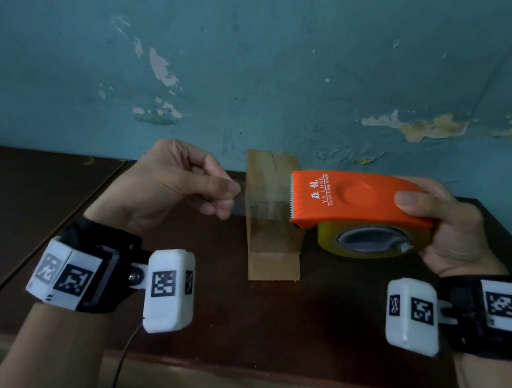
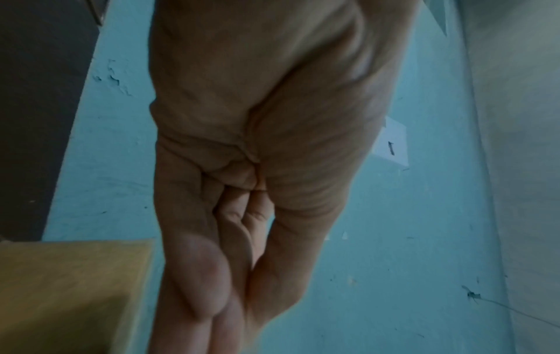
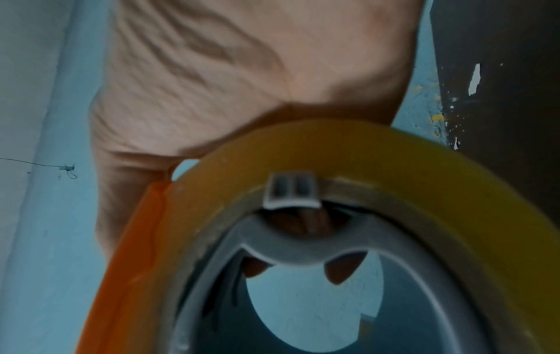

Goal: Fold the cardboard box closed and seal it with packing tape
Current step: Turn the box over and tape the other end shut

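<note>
A: The right hand point(image 1: 455, 226) is wrapped round the orange tape dispenser point(image 1: 353, 198), thumb on top, fingers underneath, with the yellowish tape roll point(image 1: 370, 243) seated in it. The toothed edge points left, over the cardboard box point(image 1: 273, 215).

B: And the left hand point(image 1: 182, 182)?

A: Its thumb and forefinger are pinched together just left of the box. A clear strip of tape point(image 1: 266, 207) runs from the pinch across the box to the dispenser's teeth, though it is faint and I can't be certain the fingers have its end.

B: Where's the box itself?

A: Lying on the dark tabletop point(image 1: 312, 328), between the two hands, long and narrow, running away from the person toward the blue wall point(image 1: 262, 67). Its flaps look folded shut, with a seam along the top.

B: So which step is this?

A: Sealing, I'd say: folding looks done, and a length is drawn out crosswise above the box. Next it calls for lowering the strip flat onto the top, pressing it down, then tearing it on the teeth while keeping it taut so it doesn't wrinkle.
</note>
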Demonstrator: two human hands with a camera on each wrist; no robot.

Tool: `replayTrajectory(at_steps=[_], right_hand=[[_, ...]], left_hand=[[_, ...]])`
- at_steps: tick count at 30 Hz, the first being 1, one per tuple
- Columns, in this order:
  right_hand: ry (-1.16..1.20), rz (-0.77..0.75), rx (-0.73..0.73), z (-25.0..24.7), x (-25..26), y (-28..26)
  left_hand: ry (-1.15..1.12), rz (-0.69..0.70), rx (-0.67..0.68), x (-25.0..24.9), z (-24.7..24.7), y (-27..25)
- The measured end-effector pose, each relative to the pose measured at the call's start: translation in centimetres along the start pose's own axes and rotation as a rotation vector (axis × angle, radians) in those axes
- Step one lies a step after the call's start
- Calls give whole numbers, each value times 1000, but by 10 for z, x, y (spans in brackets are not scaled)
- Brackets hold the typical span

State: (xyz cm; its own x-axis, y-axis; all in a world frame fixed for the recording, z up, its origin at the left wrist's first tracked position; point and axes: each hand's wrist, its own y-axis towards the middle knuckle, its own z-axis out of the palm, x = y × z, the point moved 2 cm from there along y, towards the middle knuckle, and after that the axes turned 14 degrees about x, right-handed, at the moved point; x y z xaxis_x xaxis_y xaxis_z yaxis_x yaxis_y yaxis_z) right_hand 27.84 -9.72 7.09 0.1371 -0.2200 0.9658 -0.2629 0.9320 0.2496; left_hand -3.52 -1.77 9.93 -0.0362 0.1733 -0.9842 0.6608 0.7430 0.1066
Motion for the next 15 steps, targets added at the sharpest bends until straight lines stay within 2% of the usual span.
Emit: replayTrajectory(at_steps=[6,12,15], right_hand=[[-26,8,-30,-2,-4,0],[-77,-54,-54,-6,11,-3],[-105,-55,-115,-20,13,-9]], left_hand=[[-15,2,9,5,-3,0],[-29,41,22,3,-3,-2],[-35,47,-37,4,-13,-3]])
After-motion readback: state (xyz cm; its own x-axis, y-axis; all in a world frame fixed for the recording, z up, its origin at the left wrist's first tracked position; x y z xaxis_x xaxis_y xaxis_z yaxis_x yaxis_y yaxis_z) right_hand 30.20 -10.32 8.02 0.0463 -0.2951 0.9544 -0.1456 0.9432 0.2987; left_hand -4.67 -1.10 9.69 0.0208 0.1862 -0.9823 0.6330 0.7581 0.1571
